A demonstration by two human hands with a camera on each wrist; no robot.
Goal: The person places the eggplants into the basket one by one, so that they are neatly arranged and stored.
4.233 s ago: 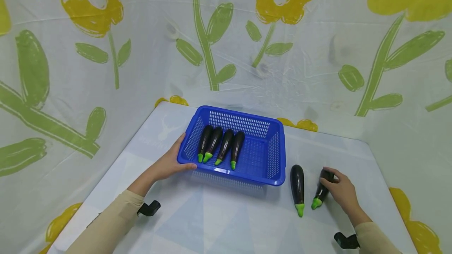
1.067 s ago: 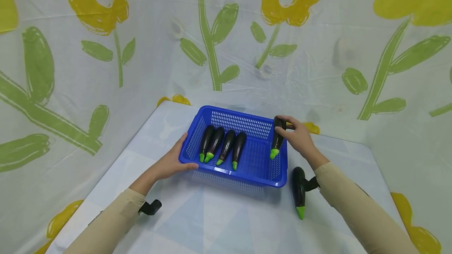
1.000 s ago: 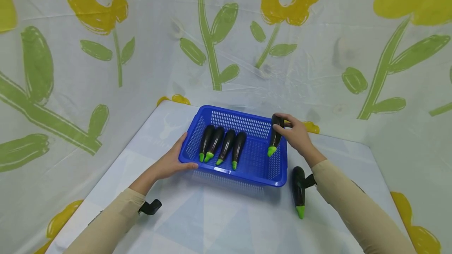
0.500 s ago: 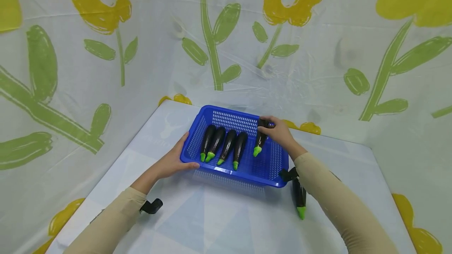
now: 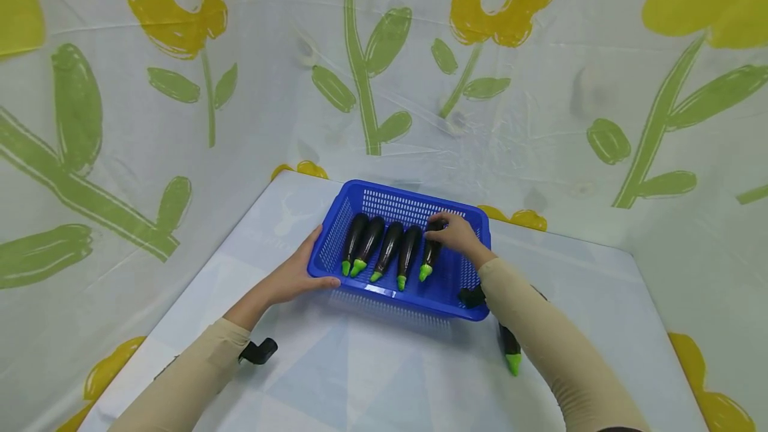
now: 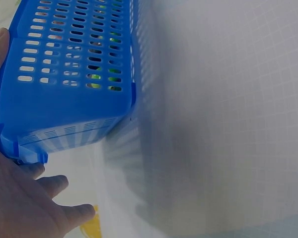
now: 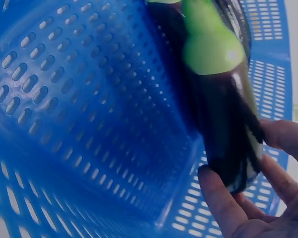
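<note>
A blue plastic basket (image 5: 379, 290) with slotted walls stands on the table. Inside, several dark eggplants (image 5: 391, 245) lie side by side toward the left, green stem ends to the front. My right hand (image 5: 457, 235) pinches another eggplant (image 5: 429, 259) by its rounded end, just right of that row; thumb and fingers sit on either side of it in the right wrist view. My left hand (image 5: 294, 277) braces the basket's front left corner, thumb along the front rim, the other fingers (image 6: 54, 184) spread and fairly straight beyond the side. One eggplant (image 5: 509, 342) lies right of the basket, partly hidden by my right forearm.
The pale table (image 5: 312, 379) has a patterned cover. A curtain (image 5: 522, 132) with yellow flowers hangs behind and at the left. Black wrist mounts (image 5: 259, 352) stick out from both sleeves; the right one overlaps the basket's front right corner.
My right hand picked up an eggplant from the table, carried it left over the basket's right rim and lowered it beside the row. The left hand stayed at its corner.
</note>
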